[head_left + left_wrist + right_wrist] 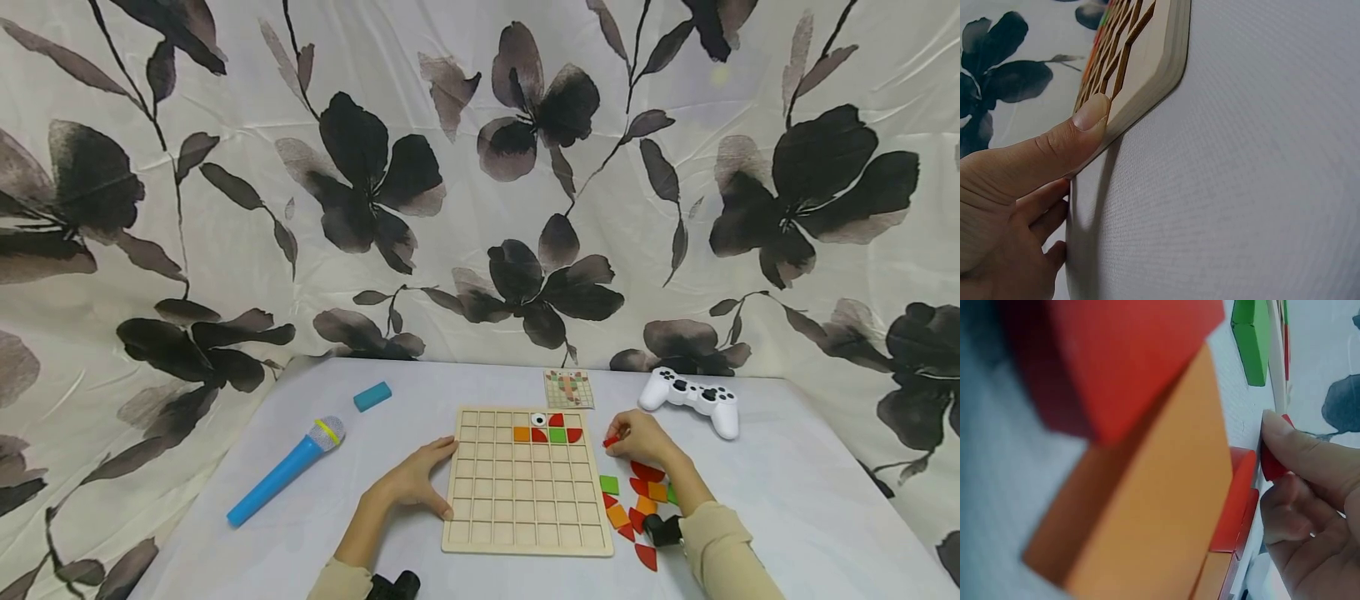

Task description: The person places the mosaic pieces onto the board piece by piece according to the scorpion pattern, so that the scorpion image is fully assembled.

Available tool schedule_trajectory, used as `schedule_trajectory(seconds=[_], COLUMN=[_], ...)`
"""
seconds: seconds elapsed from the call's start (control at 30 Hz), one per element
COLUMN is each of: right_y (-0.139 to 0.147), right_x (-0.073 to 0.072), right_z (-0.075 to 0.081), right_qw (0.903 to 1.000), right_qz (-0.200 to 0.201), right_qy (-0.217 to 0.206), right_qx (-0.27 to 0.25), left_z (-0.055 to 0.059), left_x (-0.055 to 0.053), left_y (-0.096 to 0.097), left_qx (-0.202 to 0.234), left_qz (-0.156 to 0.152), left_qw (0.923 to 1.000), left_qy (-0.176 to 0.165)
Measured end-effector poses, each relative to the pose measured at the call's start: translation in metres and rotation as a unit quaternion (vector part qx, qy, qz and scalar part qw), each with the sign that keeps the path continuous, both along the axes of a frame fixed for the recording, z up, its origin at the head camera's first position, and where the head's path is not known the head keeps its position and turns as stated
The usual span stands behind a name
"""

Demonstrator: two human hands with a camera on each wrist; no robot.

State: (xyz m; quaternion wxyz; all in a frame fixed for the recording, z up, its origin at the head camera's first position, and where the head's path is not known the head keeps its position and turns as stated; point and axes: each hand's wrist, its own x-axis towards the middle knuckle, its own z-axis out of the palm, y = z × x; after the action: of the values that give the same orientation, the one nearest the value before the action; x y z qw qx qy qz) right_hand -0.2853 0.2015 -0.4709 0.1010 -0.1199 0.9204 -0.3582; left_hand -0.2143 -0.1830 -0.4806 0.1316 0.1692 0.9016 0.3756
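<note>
Creased pale cloth [420, 292] printed with dark blooms [360, 150] hangs behind my white table [810, 500]. Six pieces [557, 435] sit in the upper right cells of the wooden board [504, 492], between my hands; most squares are bare, so I judge it early yet. My left hand [417, 477] lies spread, thumb on the smooth, round-cornered rim [1167, 65]; my right hand [645, 437] pinches a red piece [1272, 464] beside the board, near loose red, orange and green squares and wedges [617, 517].

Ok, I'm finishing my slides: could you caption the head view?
Left hand touches the gridded board; right hand pinches a red piece beside it.
</note>
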Motion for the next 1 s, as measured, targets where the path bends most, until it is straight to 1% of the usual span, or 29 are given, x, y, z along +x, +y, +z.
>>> schedule_trajectory(seconds=[0.13,0.27,0.47,0.57,0.7,0.83,0.9,1.0], right_y=[0.0,0.0,-0.008,-0.016,-0.03,-0.047,-0.055,-0.066], right_x=[0.0,-0.003,-0.009,-0.011,-0.013,-0.017,-0.019,-0.022], right_z=[0.002,0.003,0.003,0.002,0.002,0.005,0.006,0.008], right_qw=[1.0,0.999,0.9956,0.9935,0.9912,0.9886,0.9872,0.9843], right_qz=[0.0,-0.001,0.027,0.033,0.027,0.03,0.04,0.051], right_qy=[0.007,0.01,0.044,0.046,0.046,0.057,0.063,0.052], right_qx=[-0.005,-0.042,-0.078,-0.099,-0.121,-0.136,-0.141,-0.161], left_z=[-0.001,-0.002,-0.002,-0.002,-0.001,-0.002,-0.002,-0.003], left_x=[-0.001,-0.001,-0.001,-0.001,-0.001,-0.001,-0.001,-0.002], left_y=[-0.001,-0.002,-0.002,-0.002,-0.002,-0.002,-0.002,-0.002], left_qx=[0.001,0.004,0.001,0.0,0.0,0.002,0.005,0.009], left_qz=[-0.006,-0.009,-0.006,-0.003,0.0,0.0,-0.002,-0.006], left_qw=[1.0,0.9999,0.9999,1.0,1.0,1.0,1.0,0.9999], left_qy=[0.006,0.009,0.01,0.008,0.007,0.004,0.003,0.003])
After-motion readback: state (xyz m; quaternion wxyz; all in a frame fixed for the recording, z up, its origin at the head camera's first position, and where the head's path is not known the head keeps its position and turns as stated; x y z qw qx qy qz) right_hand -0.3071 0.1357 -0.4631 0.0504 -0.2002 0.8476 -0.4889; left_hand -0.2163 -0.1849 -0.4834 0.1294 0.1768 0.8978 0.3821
